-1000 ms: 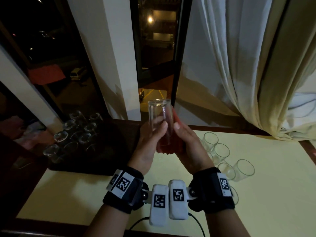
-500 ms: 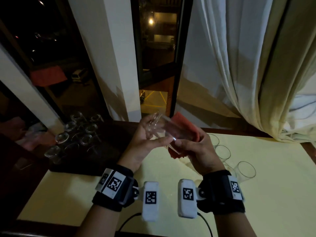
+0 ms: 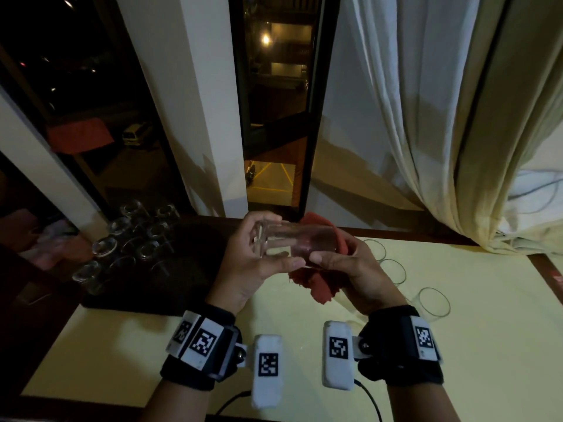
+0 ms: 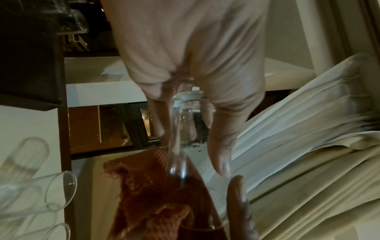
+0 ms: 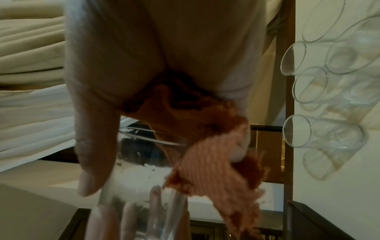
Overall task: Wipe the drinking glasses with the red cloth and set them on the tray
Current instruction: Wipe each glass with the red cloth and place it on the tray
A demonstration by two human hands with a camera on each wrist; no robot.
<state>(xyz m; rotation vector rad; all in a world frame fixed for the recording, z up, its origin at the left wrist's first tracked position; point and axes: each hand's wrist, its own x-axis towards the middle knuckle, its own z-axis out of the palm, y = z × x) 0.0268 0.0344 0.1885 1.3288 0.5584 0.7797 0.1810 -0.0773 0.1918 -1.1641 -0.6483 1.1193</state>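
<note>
The glass [image 3: 297, 243] lies sideways in the air above the worktop's [image 3: 457, 345] far edge. Left hand [image 3: 253, 266] fingers curl round one end; right hand [image 3: 353, 269] fingers press the cloth [image 3: 316, 287] around the other. It looks light, stiff, slick and breakable: grip the wall, not the rim

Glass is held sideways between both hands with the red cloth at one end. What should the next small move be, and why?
Probably turn the glass a little in the left hand so the red cloth, gripped by the right hand, rubs around its right end. The cloth wraps only that end, and the glass is still off the tray, so wiping looks unfinished.
</note>
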